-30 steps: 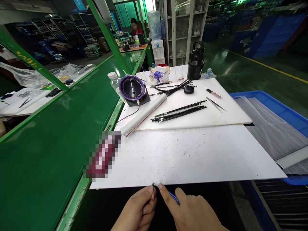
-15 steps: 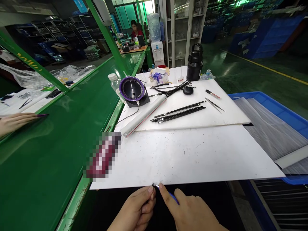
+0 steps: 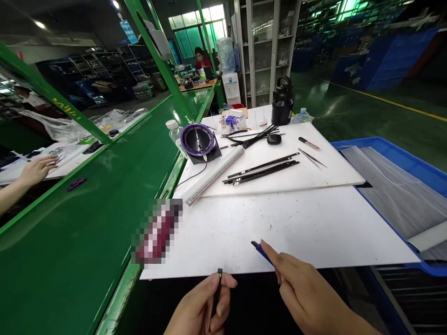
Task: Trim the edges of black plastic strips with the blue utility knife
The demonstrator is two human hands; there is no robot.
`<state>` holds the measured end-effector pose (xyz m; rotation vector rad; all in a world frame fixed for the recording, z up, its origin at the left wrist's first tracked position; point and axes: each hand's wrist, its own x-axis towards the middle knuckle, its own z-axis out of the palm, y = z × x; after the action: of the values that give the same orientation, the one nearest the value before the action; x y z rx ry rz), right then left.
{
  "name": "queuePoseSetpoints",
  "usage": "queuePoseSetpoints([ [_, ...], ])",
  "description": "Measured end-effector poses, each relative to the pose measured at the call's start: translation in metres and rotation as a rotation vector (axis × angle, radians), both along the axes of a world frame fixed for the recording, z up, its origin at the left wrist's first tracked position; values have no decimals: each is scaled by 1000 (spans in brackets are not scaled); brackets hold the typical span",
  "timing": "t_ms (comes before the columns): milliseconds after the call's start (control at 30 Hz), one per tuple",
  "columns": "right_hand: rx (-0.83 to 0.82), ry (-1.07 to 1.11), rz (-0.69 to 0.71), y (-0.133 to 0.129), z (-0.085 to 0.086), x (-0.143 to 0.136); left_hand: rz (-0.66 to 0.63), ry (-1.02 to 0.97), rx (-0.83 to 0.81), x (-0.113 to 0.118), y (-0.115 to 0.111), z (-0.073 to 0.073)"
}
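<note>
Near the front edge of the white table (image 3: pixel 296 223), my left hand (image 3: pixel 199 302) pinches a narrow black strip (image 3: pixel 220 271) upright between thumb and fingers. Its tip pokes out above the thumb; the lower part runs down into the palm. My right hand (image 3: pixel 307 288) is closed around a blue utility knife (image 3: pixel 264 255), index finger stretched along it. The dark blade end points up and left over the tabletop, apart from the strip. More black strips (image 3: pixel 261 171) lie on the white foam board (image 3: pixel 324 172) beyond.
A long white box (image 3: pixel 214 176), a purple-rimmed fan (image 3: pixel 197 139), tweezers (image 3: pixel 312 158), a marker-like pen (image 3: pixel 308 143) and a black bottle (image 3: pixel 282 102) are on the table. A blue bin (image 3: pixel 401 158) stands right. Left runs a green belt (image 3: pixel 87 223); a co-worker's hand (image 3: pixel 38 170) is beyond it.
My right hand has moved up and right with the knife, away from the strip. The left hand keeps hold of the strip. The co-worker's hand has left a purple tool on the belt.
</note>
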<state>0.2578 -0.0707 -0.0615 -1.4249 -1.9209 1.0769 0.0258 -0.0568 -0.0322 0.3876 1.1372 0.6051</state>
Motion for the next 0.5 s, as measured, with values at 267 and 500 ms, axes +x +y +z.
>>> queuePoseSetpoints([
  [267,86,73,69,3,-4,-10,53,-139,-87,0,2,-4],
  [500,155,97,121,3,-8,-9,21,-144,-51,1,1,-4],
])
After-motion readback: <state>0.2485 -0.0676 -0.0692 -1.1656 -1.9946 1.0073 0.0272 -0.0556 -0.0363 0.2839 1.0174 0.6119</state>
